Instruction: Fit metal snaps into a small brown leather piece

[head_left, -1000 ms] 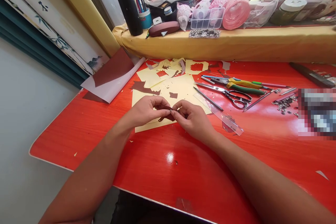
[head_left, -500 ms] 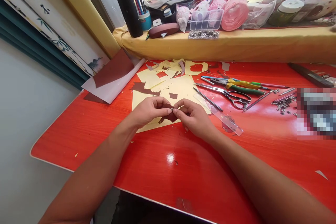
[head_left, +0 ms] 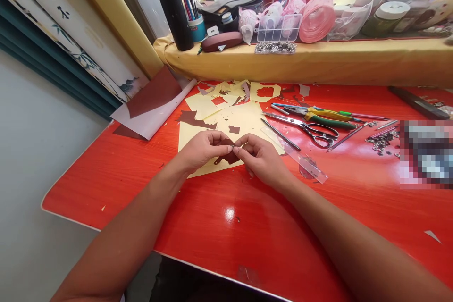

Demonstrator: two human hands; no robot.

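Note:
A small dark brown cut piece, like leather, is pinched between my two hands above the yellow paper. My left hand grips its left side between thumb and fingers. My right hand closes on its right side, thumb tip almost against the left thumb. A tiny shiny metal bit shows at the place where the thumbs meet; its exact kind is too small to tell. One narrow strip of the brown piece hangs down below the left thumb. My fingertips hide the rest of it.
To the right lie scissors, pliers, a dark pen-like rod, a clear ruler and loose metal snaps. Brown scraps litter the paper. A brown sheet lies at the left. Behind stands a crowded ledge.
Almost nothing differs. Both hands keep their pinch on the brown piece, with only a slight shift of the fingertips, and the whole view has moved a little.

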